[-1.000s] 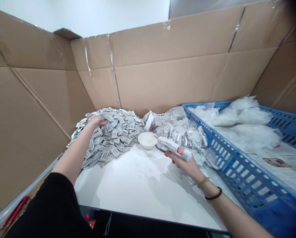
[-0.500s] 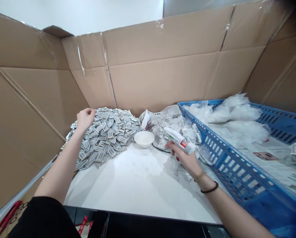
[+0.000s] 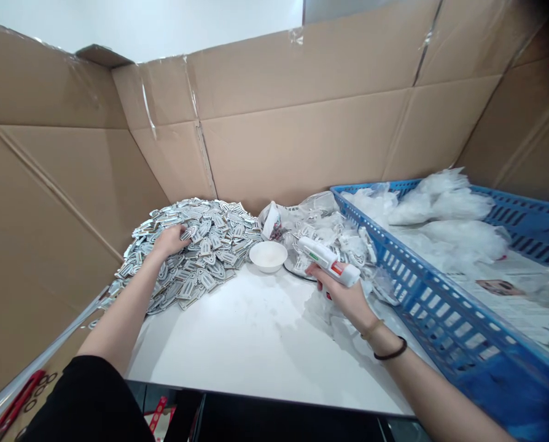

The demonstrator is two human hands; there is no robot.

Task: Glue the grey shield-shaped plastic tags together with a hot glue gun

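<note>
My left hand (image 3: 170,240) is at the pile (image 3: 214,245) of small flat grey-and-white arched pieces. Its thumb and fingers close on one flat arched piece (image 3: 190,232) at the pile's upper left. My right hand (image 3: 343,294) is wrapped round the handle of a white glue gun (image 3: 323,256) with a green label and an orange patch. The glue gun is held above the tabletop, its nose pointing up and left. A white bowl (image 3: 268,256) stands between the pile and the glue gun.
Plastic-wrapped pieces (image 3: 336,230) lie behind the glue gun. On the right stands a blue basket (image 3: 408,288) with filled clear bags (image 3: 459,205) and newspaper. Cardboard walls (image 3: 302,135) enclose the white table (image 3: 237,344). Red-handled scissors (image 3: 19,402) lie lower left.
My left hand has come down and slightly right from above the pile's left edge onto the pieces, closing on one. My right hand still holds the glue gun, almost unmoved.
</note>
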